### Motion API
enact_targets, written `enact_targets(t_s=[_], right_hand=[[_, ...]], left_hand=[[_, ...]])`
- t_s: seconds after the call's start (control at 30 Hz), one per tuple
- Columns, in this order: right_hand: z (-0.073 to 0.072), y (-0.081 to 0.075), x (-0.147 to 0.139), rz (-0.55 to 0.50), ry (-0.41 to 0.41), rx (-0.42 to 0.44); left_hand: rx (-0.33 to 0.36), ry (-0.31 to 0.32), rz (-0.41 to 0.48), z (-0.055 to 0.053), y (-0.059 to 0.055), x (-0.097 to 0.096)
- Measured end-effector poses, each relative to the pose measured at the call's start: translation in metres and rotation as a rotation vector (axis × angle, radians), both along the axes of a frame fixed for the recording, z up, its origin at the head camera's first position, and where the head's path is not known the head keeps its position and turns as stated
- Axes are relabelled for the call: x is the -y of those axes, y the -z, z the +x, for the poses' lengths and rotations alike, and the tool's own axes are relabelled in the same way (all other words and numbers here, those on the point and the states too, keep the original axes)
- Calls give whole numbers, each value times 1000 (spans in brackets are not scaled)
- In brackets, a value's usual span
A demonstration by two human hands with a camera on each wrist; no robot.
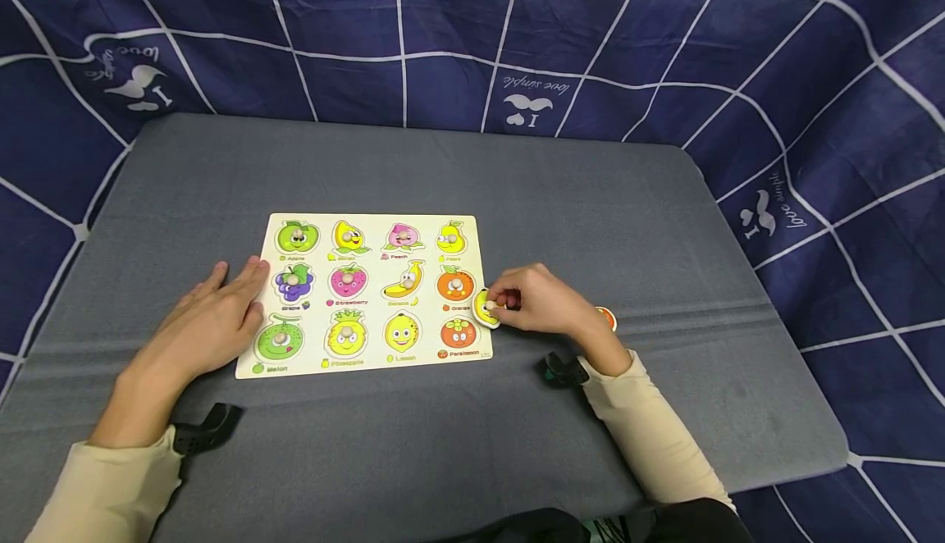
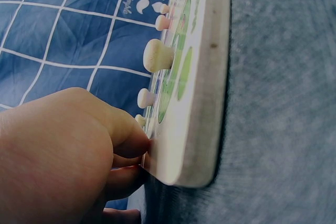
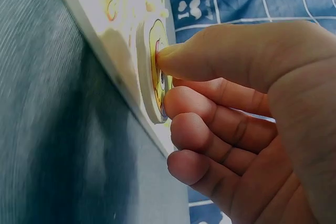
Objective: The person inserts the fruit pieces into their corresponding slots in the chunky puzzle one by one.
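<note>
A cream fruit puzzle board (image 1: 373, 367) lies flat, with rows of cartoon fruits, many of them carrying small knobs. My right hand (image 1: 537, 300) pinches a round yellow puzzle piece (image 1: 483, 308) between thumb and fingers, over the board's right edge beside the orange. In the right wrist view that piece (image 3: 144, 72) is tilted on edge, its knob hidden by the thumb. The printed lemon (image 1: 402, 332) and persimmon (image 1: 458, 333) show no knobs. My left hand (image 1: 201, 326) rests with fingers extended at the board's left edge; the left wrist view shows fingertips right at its corner.
An orange-red puzzle piece (image 1: 608, 317) shows partly from behind my right forearm. Grey cloth covers the table (image 1: 413, 170). Dark blue checked fabric (image 1: 347, 18) hangs at the back and sides. Each wrist wears a black band (image 1: 207, 430).
</note>
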State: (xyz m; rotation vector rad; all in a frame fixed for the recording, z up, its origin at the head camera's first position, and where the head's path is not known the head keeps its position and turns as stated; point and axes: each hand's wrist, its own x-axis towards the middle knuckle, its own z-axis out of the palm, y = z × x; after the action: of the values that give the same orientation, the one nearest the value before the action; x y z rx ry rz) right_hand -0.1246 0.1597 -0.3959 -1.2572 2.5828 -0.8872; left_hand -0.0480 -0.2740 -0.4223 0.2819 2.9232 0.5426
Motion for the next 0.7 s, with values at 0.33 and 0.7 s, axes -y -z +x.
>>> enact_targets(t_s=[0.33,0.7], right_hand=[[-1,-1,17,-2,-38,-4],[-2,-3,28,1,-71,9]], left_hand=[[12,-2,-2,0,0,0],[-1,1,-3,0,0,0]])
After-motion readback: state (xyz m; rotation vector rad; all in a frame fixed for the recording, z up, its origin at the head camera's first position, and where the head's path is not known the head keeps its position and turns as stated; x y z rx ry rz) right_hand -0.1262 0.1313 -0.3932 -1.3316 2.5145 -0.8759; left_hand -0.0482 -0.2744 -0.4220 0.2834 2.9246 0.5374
